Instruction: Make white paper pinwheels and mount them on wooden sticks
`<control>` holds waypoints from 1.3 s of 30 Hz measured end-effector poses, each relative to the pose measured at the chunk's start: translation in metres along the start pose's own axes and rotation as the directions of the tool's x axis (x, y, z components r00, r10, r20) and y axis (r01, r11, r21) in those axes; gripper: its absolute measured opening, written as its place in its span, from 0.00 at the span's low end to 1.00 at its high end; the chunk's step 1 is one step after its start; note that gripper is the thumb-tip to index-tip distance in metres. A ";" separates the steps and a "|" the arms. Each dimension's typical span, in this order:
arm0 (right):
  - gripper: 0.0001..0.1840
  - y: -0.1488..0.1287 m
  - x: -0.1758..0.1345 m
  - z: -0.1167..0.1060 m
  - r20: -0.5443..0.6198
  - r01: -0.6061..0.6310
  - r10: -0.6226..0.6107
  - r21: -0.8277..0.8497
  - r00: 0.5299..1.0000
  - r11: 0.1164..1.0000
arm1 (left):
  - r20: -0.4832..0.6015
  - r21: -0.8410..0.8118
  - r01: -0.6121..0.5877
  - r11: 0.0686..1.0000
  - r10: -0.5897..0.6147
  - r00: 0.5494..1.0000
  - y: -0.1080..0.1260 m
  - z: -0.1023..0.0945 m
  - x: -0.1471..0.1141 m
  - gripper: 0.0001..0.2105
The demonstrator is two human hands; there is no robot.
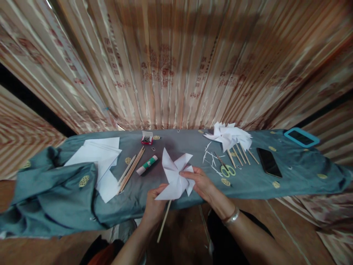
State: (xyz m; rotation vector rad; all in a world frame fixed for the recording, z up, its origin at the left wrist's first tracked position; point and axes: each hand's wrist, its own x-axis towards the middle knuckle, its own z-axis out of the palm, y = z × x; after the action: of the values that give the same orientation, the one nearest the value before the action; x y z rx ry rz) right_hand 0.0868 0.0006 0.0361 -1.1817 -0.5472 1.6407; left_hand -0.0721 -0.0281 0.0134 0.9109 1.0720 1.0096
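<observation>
Pinwheel (pixel 176 180) of folded white paper is located between our left hand (pixel 157 200) and our right hand (pixel 202 183), above the near edge of the cloth-covered worktop (pixel 193 144). Our right hand pinches the pinwheel near its centre, thumb on the front face, other fingers partly behind the paper. Our left hand is closed on the lower blade on its side; the paper hides its fingertips, so we cannot tell whether they also grip the stick (pixel 163 223), which projects downward just beside that hand. We wear a bracelet (pixel 234 216) on the right wrist.

Beyond our left hand and slightly to its left lies a glue stick (pixel 147 165); farther out is an open red box (pixel 147 139) containing small dark pieces. Left of the glue stick we find loose wooden sticks (pixel 130 171), then overlapping paper sheets (pixel 96 152).

To the right of our right hand lie scissors (pixel 227 170) with green handles, near thin paper strips (pixel 213 161). Beyond them rest grouped pinwheels (pixel 227 134) on sticks. Farther right we see a dark phone (pixel 269 162) and a blue-framed device (pixel 301 137).
</observation>
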 end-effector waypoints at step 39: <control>0.08 -0.012 0.038 -0.038 -0.003 -0.082 0.156 -0.858 0.988 0.507 | -0.001 -0.385 0.418 0.823 -0.454 0.891 -0.052 0.028 -0.030 0.09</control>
State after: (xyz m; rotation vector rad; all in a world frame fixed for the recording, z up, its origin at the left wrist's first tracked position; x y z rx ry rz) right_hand 0.1251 0.0329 0.0124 -1.9076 -1.4891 1.5318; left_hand -0.0392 -0.0740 -0.0212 0.2816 1.0539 0.8314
